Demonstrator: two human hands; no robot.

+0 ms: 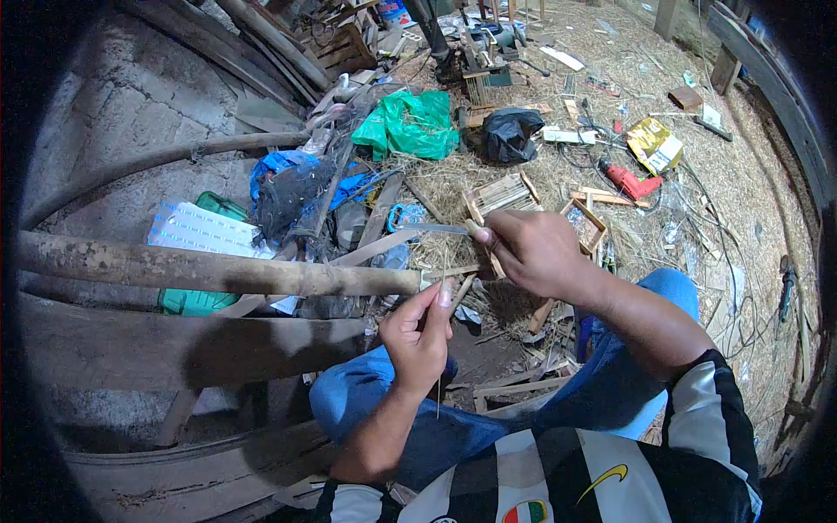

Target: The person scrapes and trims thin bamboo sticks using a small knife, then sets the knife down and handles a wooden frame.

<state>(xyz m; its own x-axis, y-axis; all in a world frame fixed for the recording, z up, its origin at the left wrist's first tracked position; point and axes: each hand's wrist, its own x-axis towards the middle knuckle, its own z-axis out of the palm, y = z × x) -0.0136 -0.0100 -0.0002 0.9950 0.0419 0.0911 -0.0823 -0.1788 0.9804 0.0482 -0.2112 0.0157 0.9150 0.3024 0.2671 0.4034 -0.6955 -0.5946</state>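
Note:
My left hand (pixel 418 336) pinches a thin wooden stick (pixel 439 388) between thumb and fingers; the stick stands nearly upright, showing above and below the grip. Up and to the right, my right hand (pixel 539 253) is closed around a knife, whose flat pale blade (pixel 432 228) points left. Its handle is mostly covered by the fingers. Blade and stick look close together, but I cannot tell whether they touch. A thick bamboo pole (pixel 218 267) comes in from the left and ends just above my left hand. Behind my right hand lies a small slatted wooden frame (pixel 506 193).
A second small wooden frame (pixel 584 225), a red power drill (pixel 629 181) and a yellow packet (pixel 654 146) lie on the straw-strewn floor. Farther off are a green plastic bag (pixel 407 125) and a black bag (pixel 511 134). A wooden plank (pixel 192 342) runs along the left.

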